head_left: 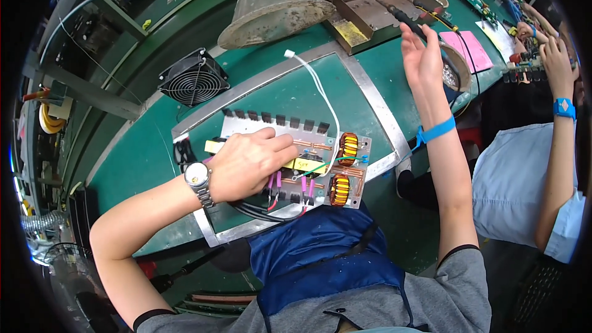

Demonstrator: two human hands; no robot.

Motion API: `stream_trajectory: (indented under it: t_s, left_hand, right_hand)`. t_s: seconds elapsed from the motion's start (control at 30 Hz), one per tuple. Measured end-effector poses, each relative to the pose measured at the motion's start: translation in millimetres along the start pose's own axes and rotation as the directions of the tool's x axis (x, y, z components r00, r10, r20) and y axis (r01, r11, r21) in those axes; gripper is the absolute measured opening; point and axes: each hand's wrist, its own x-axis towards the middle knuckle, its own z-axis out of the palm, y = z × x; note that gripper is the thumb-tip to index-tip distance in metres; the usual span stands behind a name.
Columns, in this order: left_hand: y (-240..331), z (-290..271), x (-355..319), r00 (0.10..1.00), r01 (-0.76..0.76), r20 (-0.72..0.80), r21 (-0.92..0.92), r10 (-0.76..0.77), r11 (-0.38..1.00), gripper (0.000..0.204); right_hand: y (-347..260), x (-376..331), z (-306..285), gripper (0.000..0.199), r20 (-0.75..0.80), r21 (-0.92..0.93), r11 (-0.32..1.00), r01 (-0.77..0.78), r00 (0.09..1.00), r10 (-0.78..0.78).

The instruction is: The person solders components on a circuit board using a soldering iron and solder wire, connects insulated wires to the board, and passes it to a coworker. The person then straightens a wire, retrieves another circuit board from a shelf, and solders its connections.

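Observation:
In front of me a circuit board lies on the green bench inside a metal frame. It carries a row of black components on a metal strip, yellow-taped transformers and two copper-wound toroid coils. My left hand, with a watch on the wrist, curls over the board's middle and grips it, hiding part of it. White wires with a plug rise from the board; black and red leads hang at its near edge. My right hand is raised at the far right, around the dark handle of a soldering iron.
A rusty metal tray stands at the back, beside a grey fume hood. A black fan sits at the back left. Beyond my right hand are a round container and a pink pad. A co-worker's arm is at right.

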Motion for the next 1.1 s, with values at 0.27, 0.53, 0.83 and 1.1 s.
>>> stream_trajectory:
  t_s: [0.27, 0.53, 0.83, 1.1]
  left_hand:
    - [-25.9, 35.1, 4.3, 0.988, -0.077, -0.137, -0.085, 0.065, 0.993, 0.032]
    - [-21.4, 1.8, -58.9, 0.845, 0.28, -0.314, -0.428, -0.432, 0.859, 0.069]
    - [-22.7, 13.0, -95.9, 0.633, 0.711, -0.142, -0.28, -0.761, 0.645, 0.032]
    - [-26.9, 63.4, -136.0, 0.656, 0.544, -0.086, -0.635, -0.75, 0.548, 0.028]
  right_hand:
    - [22.6, 45.8, -1.5, 0.053, -0.251, 0.236, 0.964, -0.119, 0.951, 0.179]
    - [23.9, 40.7, -12.4, 0.041, 0.012, 0.493, 0.723, -0.484, 0.835, 0.55]
    - [2.6, -144.4, 96.8, 0.054, 0.785, -0.568, 0.366, 0.738, 0.35, 0.512]
    - [22.1, -180.9, 121.4, 0.046, 0.626, -0.656, 0.137, 0.742, 0.434, 0.648]
